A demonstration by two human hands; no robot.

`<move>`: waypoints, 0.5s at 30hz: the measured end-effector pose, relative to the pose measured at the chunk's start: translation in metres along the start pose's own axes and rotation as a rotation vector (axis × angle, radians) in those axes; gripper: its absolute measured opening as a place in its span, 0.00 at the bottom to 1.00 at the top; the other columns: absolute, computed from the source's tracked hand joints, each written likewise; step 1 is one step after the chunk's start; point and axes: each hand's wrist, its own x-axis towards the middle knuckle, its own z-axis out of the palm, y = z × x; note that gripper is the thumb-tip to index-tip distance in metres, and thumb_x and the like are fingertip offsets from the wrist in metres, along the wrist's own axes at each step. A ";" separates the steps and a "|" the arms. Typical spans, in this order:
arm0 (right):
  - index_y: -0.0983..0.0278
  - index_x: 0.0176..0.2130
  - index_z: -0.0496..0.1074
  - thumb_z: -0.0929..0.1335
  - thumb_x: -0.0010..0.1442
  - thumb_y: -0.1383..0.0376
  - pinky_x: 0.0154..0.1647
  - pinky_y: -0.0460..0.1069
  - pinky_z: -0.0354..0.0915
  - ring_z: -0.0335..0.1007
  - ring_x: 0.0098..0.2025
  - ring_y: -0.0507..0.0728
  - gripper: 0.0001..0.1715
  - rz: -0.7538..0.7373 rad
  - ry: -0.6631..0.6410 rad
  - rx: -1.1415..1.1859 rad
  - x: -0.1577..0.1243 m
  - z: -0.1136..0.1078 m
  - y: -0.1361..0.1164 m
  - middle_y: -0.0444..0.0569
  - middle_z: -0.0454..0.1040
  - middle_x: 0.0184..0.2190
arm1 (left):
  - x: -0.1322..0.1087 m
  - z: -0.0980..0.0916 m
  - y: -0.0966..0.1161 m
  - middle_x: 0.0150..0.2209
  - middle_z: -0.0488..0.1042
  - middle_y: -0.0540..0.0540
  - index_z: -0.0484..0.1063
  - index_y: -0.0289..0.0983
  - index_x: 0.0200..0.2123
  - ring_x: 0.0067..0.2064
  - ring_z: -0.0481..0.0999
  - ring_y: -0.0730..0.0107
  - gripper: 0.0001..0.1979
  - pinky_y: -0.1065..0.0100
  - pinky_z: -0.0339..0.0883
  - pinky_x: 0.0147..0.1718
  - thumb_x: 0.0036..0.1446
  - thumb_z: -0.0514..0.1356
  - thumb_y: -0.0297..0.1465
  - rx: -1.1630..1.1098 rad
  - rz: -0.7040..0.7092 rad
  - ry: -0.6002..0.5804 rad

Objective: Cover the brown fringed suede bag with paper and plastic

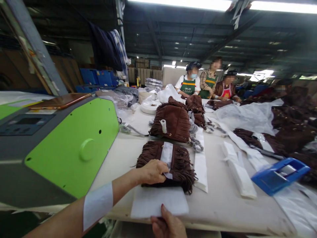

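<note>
Pale strip [166,154] already crosses fringed bag [180,162], left hand [153,172] pinching its end; white sheet [158,200] lies flat, right hand [169,225] at its edge, grip unclear.

A bag [182,162] lies mid-table, a strip [167,153] across it and a person's left hand [153,171] at the strip's near end. Before it, by the near edge of the worktable [213,211], lies a flat sheet [158,203], with the right hand [170,224] at its near side. A second bag [170,120] lies directly behind the first. At left stands a machine [74,145], a flat device [61,100] on top. At right, folded paper [239,172] lies left of a tape dispenser [268,181]; beyond are plastic sheeting [247,114] and heaped bags [292,129]. Three co-workers [187,86] occupy the far side.
</note>
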 end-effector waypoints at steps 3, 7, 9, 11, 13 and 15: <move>0.66 0.26 0.68 0.80 0.22 0.58 0.27 0.43 0.72 0.76 0.27 0.55 0.31 -0.088 0.071 0.148 0.004 0.006 -0.020 0.46 0.77 0.20 | 0.002 -0.008 0.000 0.26 0.71 0.55 0.69 0.36 0.24 0.29 0.70 0.76 0.03 0.77 0.55 0.25 0.47 0.61 0.25 -0.012 -0.010 -0.040; 0.67 0.25 0.68 0.80 0.20 0.60 0.28 0.45 0.72 0.76 0.27 0.56 0.30 -0.117 0.109 0.155 0.008 0.011 -0.033 0.48 0.76 0.22 | 0.003 -0.015 0.000 0.26 0.70 0.54 0.69 0.36 0.24 0.30 0.70 0.75 0.03 0.76 0.56 0.26 0.47 0.61 0.26 -0.013 -0.010 -0.059; 0.67 0.25 0.69 0.79 0.22 0.61 0.28 0.46 0.72 0.75 0.27 0.56 0.28 -0.104 0.091 0.133 0.010 0.016 -0.031 0.48 0.76 0.22 | 0.001 -0.015 0.002 0.28 0.71 0.53 0.70 0.37 0.25 0.31 0.70 0.73 0.02 0.75 0.57 0.26 0.47 0.61 0.26 0.001 0.000 -0.058; 0.67 0.25 0.71 0.79 0.25 0.61 0.29 0.46 0.72 0.75 0.28 0.56 0.25 -0.105 0.056 0.123 0.013 0.021 -0.028 0.47 0.76 0.23 | -0.002 -0.011 0.006 0.31 0.72 0.52 0.71 0.37 0.28 0.33 0.71 0.71 0.02 0.74 0.59 0.28 0.49 0.60 0.26 0.022 0.015 -0.052; 0.66 0.24 0.72 0.78 0.27 0.61 0.31 0.46 0.72 0.74 0.28 0.55 0.21 -0.115 0.026 0.134 0.017 0.025 -0.026 0.46 0.76 0.23 | -0.008 -0.003 0.010 0.33 0.72 0.50 0.71 0.37 0.30 0.36 0.70 0.69 0.04 0.72 0.61 0.30 0.50 0.58 0.25 0.043 0.028 -0.047; 0.65 0.23 0.73 0.77 0.28 0.62 0.31 0.46 0.71 0.73 0.28 0.54 0.18 -0.139 -0.006 0.164 0.021 0.026 -0.024 0.46 0.76 0.24 | -0.015 0.009 0.014 0.35 0.72 0.47 0.70 0.36 0.32 0.38 0.70 0.66 0.05 0.70 0.63 0.33 0.51 0.57 0.24 0.069 0.052 -0.033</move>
